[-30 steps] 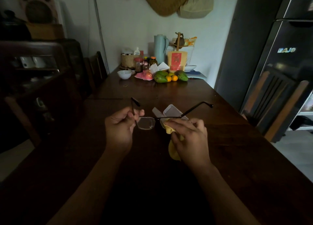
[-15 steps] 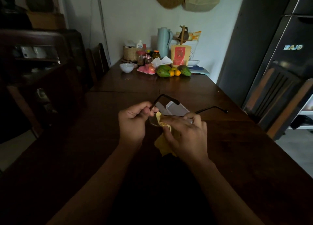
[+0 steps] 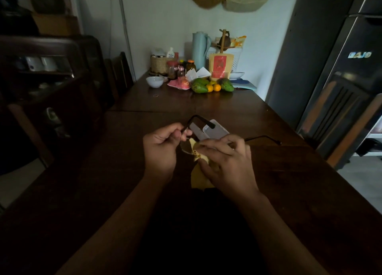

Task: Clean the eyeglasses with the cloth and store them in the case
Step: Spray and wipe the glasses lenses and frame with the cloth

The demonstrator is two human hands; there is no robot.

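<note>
The glasses (image 3: 185, 148) are held up over the table (image 3: 268, 171), between the two hands. Their long way runs from side to side, from 9 o'clock to 3 o'clock. Both arms of the glasses are folded out. One arm bends up and over toward 1 o'clock, and its tip shows in front of the case (image 3: 216, 132). The other arm sticks out past the right hand toward 3 o'clock.

The left hand (image 3: 160, 150) is at the 9 o'clock end of the glasses. Its fingers are curled and it pinches the frame near the corner, with the thumb on the near side.

The right hand (image 3: 229, 161) is at the 3 o'clock side. It pinches the yellow cloth (image 3: 197, 178) around a lens, fingers on top. I cannot see the thumb well. The rest of the cloth hangs down toward 6 o'clock, under the hand.

The case is pale and lies on the table just behind the hands, at 12 o'clock from them. I cannot tell if the glasses touch it.

Far off at 12 o'clock, at the end of the table, there are green and orange fruit (image 3: 208, 86), a white bowl (image 3: 154, 82) and a tall blue jug (image 3: 199, 50). A dark fridge (image 3: 351, 78) stands at 2 o'clock, with a chair (image 3: 341, 119) in front of it.
</note>
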